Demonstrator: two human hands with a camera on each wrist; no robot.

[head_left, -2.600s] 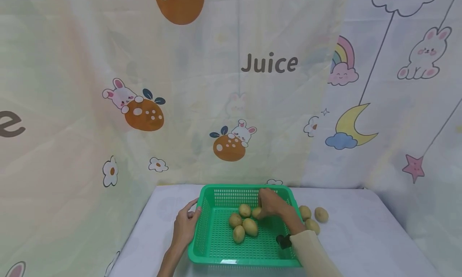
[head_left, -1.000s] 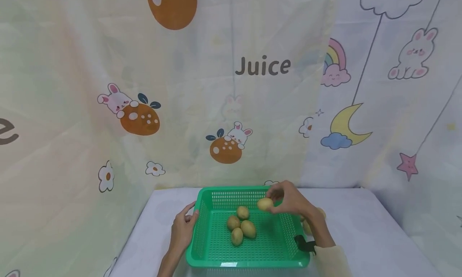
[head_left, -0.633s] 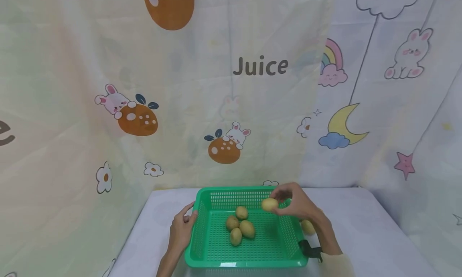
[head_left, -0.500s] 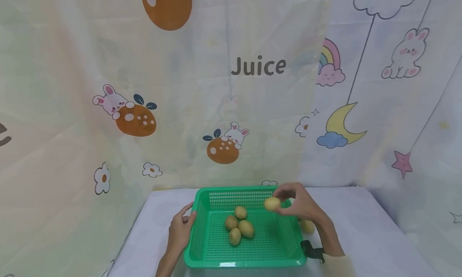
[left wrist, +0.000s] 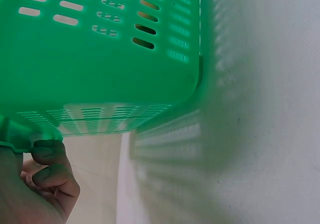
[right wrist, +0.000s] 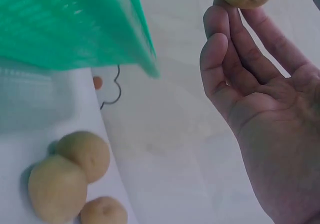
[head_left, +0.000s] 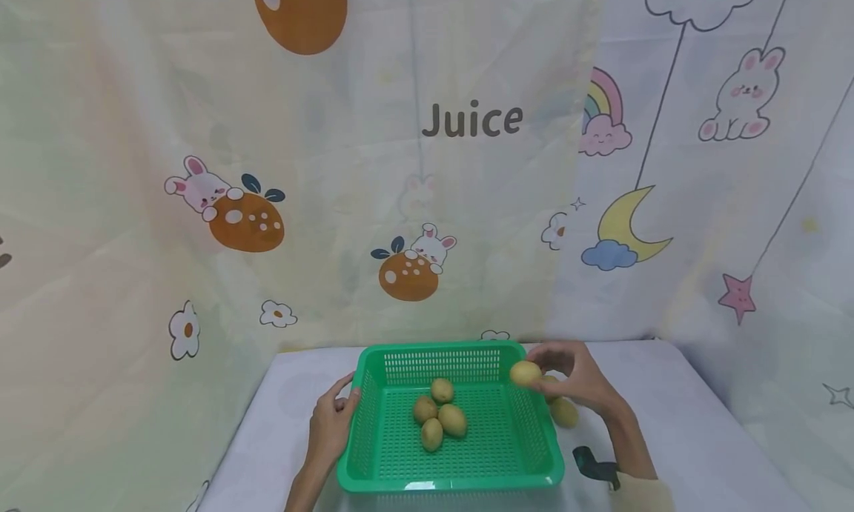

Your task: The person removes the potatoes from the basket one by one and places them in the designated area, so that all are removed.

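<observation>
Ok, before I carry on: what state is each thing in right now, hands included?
Green basket: upright on the table, open at the top
Potatoes in the basket: four, bunched on its floor
Held potato: off the table, near the basket's right rim
Potatoes on the table: three, close together, right of the basket
Left hand: holding the basket's left rim
Right hand: raised, pinching the held potato

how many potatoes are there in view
8: four potatoes in the basket, one potato in the right hand, three potatoes on the table; more may be hidden.
</observation>
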